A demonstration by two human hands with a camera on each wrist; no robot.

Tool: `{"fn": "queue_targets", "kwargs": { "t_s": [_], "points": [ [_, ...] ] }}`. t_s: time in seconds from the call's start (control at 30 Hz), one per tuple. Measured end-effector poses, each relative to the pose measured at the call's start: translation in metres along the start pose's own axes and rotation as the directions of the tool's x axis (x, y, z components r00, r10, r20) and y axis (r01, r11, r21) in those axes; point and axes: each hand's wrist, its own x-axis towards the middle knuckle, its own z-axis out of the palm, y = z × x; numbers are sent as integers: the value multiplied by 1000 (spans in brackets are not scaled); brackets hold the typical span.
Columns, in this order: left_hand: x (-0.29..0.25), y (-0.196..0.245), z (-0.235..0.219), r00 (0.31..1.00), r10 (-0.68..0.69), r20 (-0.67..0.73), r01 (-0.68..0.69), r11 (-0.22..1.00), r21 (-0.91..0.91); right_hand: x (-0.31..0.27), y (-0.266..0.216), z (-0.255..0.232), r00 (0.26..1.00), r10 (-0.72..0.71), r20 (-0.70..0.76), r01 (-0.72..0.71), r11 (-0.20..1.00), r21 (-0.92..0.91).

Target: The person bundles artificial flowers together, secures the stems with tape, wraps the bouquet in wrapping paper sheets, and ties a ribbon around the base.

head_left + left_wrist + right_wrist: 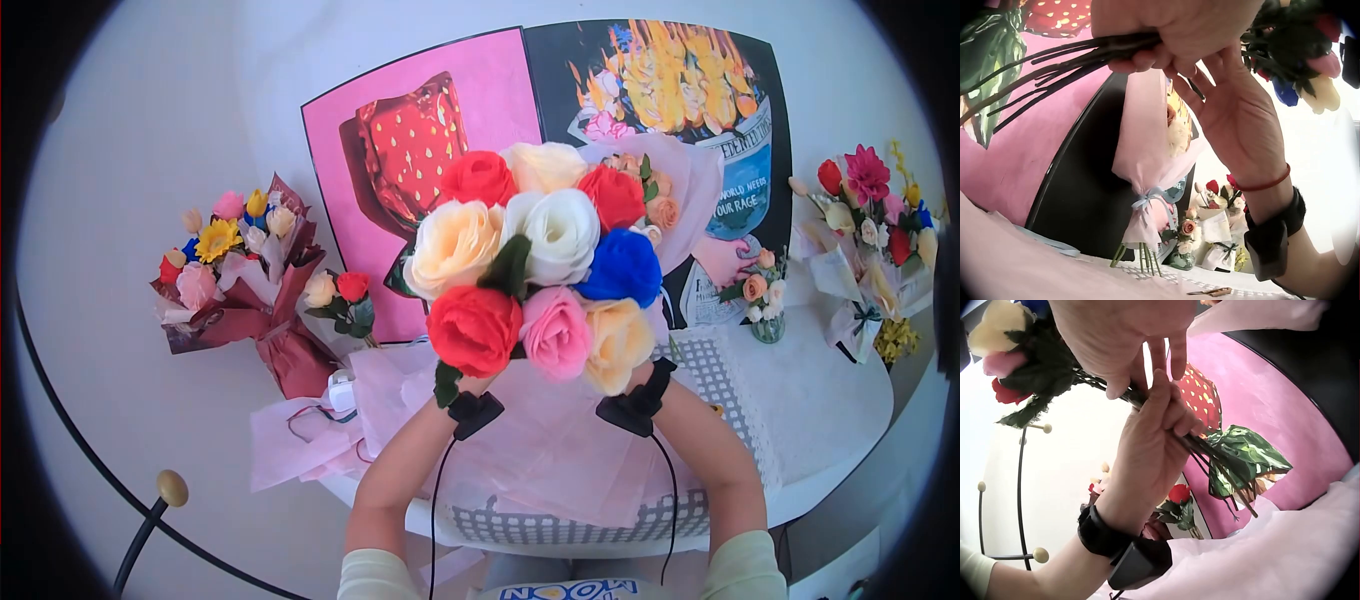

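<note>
A bunch of artificial roses [553,235] in red, cream, white, pink and blue is held up in front of me, its blooms covering most of both hands in the head view. My left hand [1154,437] grips the dark stems [1225,467] below the leaves, thumb laid along them. Loose stem ends [1019,94] fan out past that hand in the left wrist view. Closer to the flower heads, my right hand [1241,119] has its fingers extended beside the stems, with its thumb [1117,386] right at them in the right wrist view.
Pink wrapping paper [570,460] covers the table front. A maroon-wrapped bouquet [290,345] lies left; another bouquet [865,220] stands right. Behind are two painted panels [500,60], a pink-wrapped bouquet [1141,144] and a small glass vase [768,328]. An open-bladed tool [1213,292] lies on the table.
</note>
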Motion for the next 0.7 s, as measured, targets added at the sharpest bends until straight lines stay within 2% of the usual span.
{"fn": "queue_targets", "kwargs": {
  "t_s": [0.1,0.23,0.3,0.33,0.37,0.7],
  "points": [
    [-21,4,-14,1000,-8,2,8,1000,4,-1,5,1,1000,-5,-3,5,1000,3],
    [-14,3,-3,1000,-20,7,20,1000,9,9,10,6,1000,-15,-11,15,1000,5],
    [-21,7,-12,1000,-28,8,28,1000,11,4,17,9,1000,-19,-16,19,1000,7],
    [-29,9,-9,999,-33,8,33,999,12,17,7,6,1000,-20,-18,20,1000,8],
    [-6,1,12,999,-38,6,38,999,12,4,5,4,1000,-19,-22,20,1000,11],
    [-35,0,11,992,-115,-51,115,993,5,-37,12,5,997,33,-67,-30,999,42]
  ]
}}
